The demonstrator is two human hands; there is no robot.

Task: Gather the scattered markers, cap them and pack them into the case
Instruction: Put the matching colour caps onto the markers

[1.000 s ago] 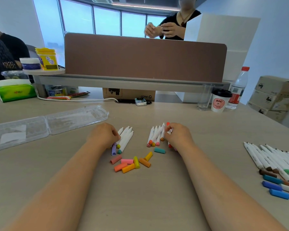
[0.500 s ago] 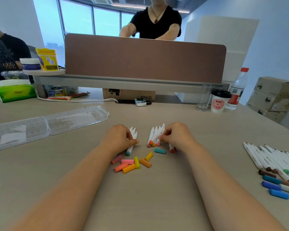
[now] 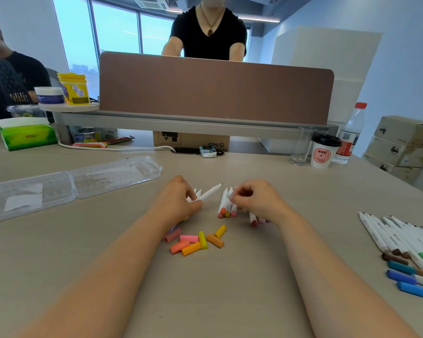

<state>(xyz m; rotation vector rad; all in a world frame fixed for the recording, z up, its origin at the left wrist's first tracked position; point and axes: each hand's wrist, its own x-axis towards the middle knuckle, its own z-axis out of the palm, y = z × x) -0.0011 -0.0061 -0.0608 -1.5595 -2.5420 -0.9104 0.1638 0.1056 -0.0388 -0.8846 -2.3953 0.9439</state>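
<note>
Though apart from KFC cup (image 3: 321,154), left fingers (image 3: 193,204) round marker (image 3: 210,192); right fingers' (image 3: 238,195) hold unclear.

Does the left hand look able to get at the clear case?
Probably yes: the clear case lies open on that side with only bare table between, though the left hand already grips a white marker.

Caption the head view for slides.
Left hand holds a white marker, right hand touches the marker pile; loose caps nearer the wearer, clear case open at left.
</note>
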